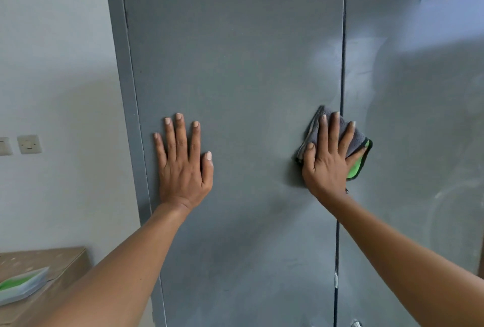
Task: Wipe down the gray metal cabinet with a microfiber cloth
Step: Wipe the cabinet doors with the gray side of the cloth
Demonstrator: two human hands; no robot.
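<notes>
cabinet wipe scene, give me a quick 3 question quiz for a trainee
1. True or false: the left hand presses the cloth against the cabinet.
2. Multiple choice: where is the cloth? A) on the left door's far left edge B) at the seam between the two doors C) on top of the cabinet
3. Fill in: the cloth is gray on one side and ____ on the other.

Key
1. False: the right hand presses the cloth flat; the left hand lies bare and flat on the left door.
2. B
3. green
</notes>
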